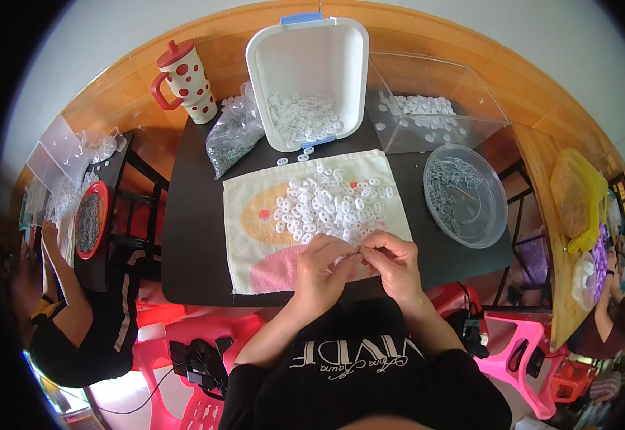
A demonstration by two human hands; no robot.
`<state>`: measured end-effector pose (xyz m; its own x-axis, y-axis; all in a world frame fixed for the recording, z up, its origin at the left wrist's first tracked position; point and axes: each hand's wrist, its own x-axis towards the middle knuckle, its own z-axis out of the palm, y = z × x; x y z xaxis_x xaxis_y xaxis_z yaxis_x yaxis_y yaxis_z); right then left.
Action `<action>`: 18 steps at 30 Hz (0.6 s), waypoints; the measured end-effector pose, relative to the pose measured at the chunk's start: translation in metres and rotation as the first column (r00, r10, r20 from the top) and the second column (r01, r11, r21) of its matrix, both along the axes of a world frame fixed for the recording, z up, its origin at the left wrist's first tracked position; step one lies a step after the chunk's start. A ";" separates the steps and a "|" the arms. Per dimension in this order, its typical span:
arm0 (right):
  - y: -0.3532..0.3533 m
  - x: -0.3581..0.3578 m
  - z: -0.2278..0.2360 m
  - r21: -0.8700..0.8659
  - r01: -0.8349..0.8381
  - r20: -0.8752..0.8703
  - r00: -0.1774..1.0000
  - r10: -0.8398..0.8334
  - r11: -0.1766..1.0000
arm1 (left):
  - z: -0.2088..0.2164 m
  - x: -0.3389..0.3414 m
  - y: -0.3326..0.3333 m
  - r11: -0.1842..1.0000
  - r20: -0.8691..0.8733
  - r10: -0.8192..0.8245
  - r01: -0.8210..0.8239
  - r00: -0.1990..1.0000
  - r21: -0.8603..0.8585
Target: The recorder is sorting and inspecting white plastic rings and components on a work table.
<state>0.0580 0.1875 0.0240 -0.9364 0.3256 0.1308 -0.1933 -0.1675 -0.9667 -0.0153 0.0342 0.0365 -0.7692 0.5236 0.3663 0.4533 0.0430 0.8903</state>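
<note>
At lower centre of the frame, the left hand (321, 266) and right hand (393, 259) meet fingertip to fingertip, pinching a small white plastic piece (356, 248) between them, at the near edge of the pile of white pieces (332, 203) on the cloth (255, 236).

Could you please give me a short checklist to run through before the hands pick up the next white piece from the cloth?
1. Left hand and right hand meet at the cloth's near edge, fingertips together: ok.
2. What the fingertips pinch, and whether it is finished: cannot tell, too small.
3. Pile of small white pieces lies on the cloth, just beyond the hands: ok.
4. Round clear dish of grey metal parts sits right of the cloth, uncovered: ok.
5. White tub behind the cloth is open, holding more white pieces: ok.
6. Red spotted mug stands upright, lid on, away from the hands: ok.
</note>
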 end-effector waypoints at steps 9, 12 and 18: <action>-0.002 0.001 0.007 -0.035 -0.003 0.013 1.000 0.004 0.999 | -0.017 -0.005 -0.004 0.988 0.258 -0.120 0.089 0.959 0.129; -0.006 -0.001 0.009 0.014 0.014 -0.057 0.998 -0.013 1.000 | -0.016 -0.003 -0.004 0.990 0.208 -0.095 0.071 0.973 0.124; -0.004 -0.003 0.008 0.127 0.106 -0.136 0.987 -0.088 0.986 | -0.002 0.000 -0.003 0.973 0.574 -0.187 0.070 0.797 0.219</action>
<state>0.0552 0.1830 0.0320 -0.8735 0.3854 0.2974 -0.3273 -0.0126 -0.9448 -0.0153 0.0307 0.0345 -0.7963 0.6038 -0.0376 -0.1691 -0.1625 0.9721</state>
